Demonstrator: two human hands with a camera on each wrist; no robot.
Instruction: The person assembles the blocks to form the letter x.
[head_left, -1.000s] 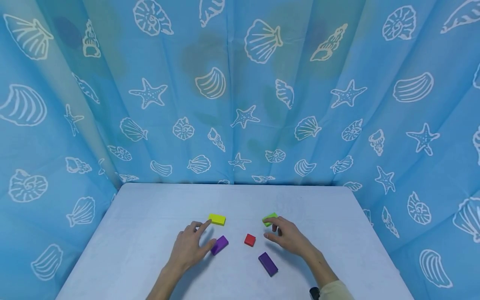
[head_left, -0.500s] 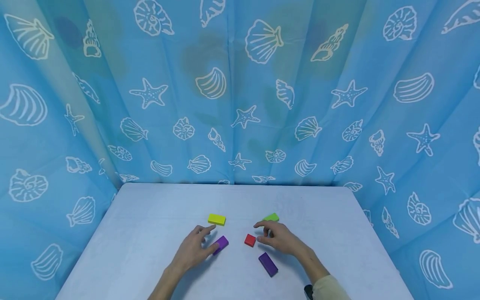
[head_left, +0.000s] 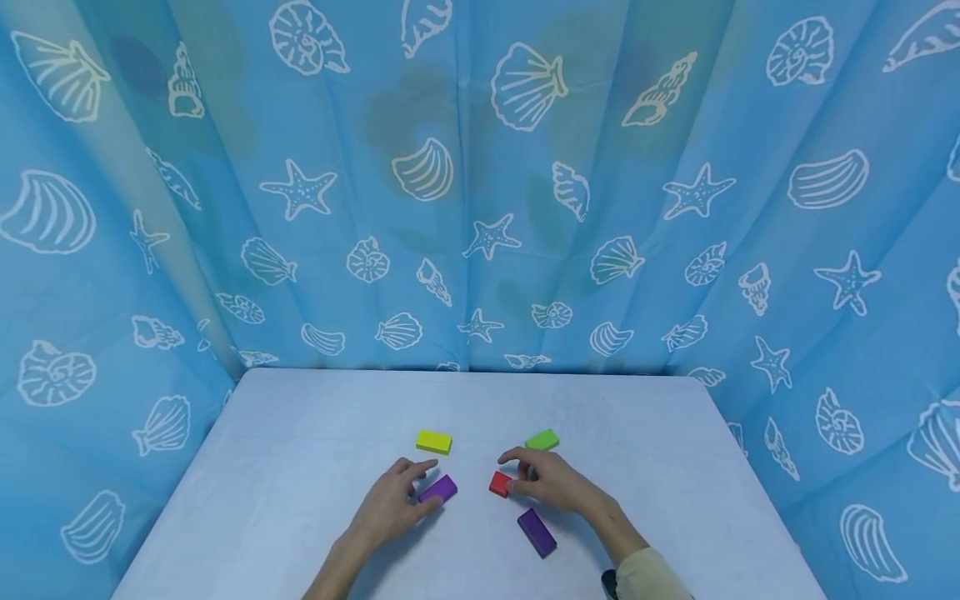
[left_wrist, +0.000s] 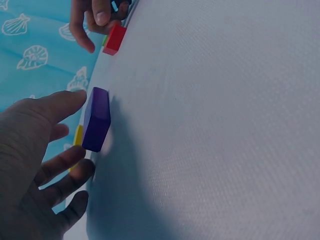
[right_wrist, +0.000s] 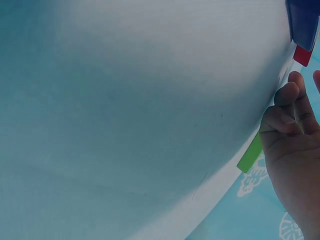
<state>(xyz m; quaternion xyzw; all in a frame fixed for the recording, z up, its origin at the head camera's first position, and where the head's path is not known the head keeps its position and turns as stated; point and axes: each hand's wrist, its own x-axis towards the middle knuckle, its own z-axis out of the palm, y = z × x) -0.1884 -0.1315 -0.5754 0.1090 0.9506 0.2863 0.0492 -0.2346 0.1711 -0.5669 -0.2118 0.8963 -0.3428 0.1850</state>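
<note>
A purple block (head_left: 438,490) lies on the white table, with my left hand (head_left: 390,502) at its left side. In the left wrist view, the left thumb (left_wrist: 67,102) is at one end of the purple block (left_wrist: 97,120) and the fingers are spread near the other. I cannot tell whether they touch it. My right hand (head_left: 558,482) hovers around a small red block (head_left: 498,483), its thumb beside the block and its index finger reaching past it. In the right wrist view, the right hand's fingers (right_wrist: 286,94) are loosely bent, apart from the red block (right_wrist: 302,55).
A yellow block (head_left: 434,442) lies beyond the left hand, a green block (head_left: 542,439) beyond the right. A dark purple block (head_left: 537,533) rests nearer, below the right hand. The white table (head_left: 337,408) ends at a blue shell-patterned curtain (head_left: 465,183).
My right hand has moved left and nearer, from over the green block to beside the red one. The left hand has drawn slightly back from the yellow block, around the purple one.
</note>
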